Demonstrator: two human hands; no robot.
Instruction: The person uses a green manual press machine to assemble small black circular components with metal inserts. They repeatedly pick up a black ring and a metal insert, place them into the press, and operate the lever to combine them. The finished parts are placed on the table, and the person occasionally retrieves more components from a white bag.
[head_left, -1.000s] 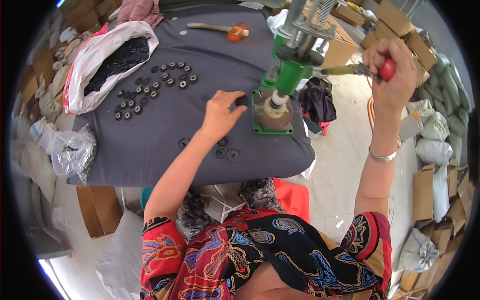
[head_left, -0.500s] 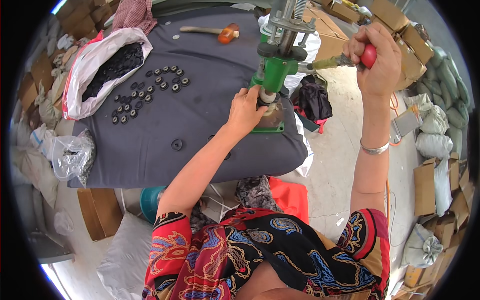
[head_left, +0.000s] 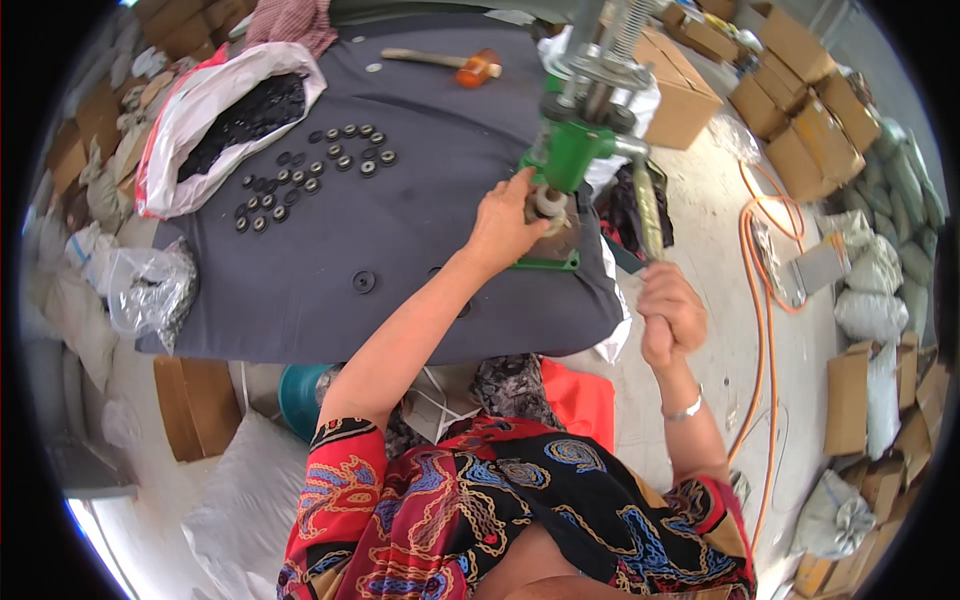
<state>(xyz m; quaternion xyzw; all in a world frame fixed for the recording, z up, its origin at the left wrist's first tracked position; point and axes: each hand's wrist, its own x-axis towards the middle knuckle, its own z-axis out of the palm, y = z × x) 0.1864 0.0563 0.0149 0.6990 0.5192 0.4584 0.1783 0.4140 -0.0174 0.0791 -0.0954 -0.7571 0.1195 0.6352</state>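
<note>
We see the right hand [head_left: 673, 312] closed round the lower end of the lever [head_left: 650, 205], which slants down on the right side of the green press [head_left: 570, 155]. Left hand [head_left: 505, 228] is at the press's lower part, fingers curved beside the pale ring [head_left: 549, 203] under the ram; we can't tell whether it grips a piece, as its own fingers hide that. Press stands near the right edge of the cloth-covered worktop [head_left: 300, 310]. We log one black disc [head_left: 363, 282] lying flat left of the left forearm, others partly hidden under it. Farther left, a loose group of small black wheels [head_left: 368, 168], many with pale centres. Beside them, a white bag [head_left: 163, 145] lies open, black pieces [head_left: 240, 135] inside. Mallet [head_left: 478, 68] with orange head lies at the back; clear plastic bag [head_left: 140, 295] at the left edge. Orange hose [head_left: 770, 330] on the floor, right.
</note>
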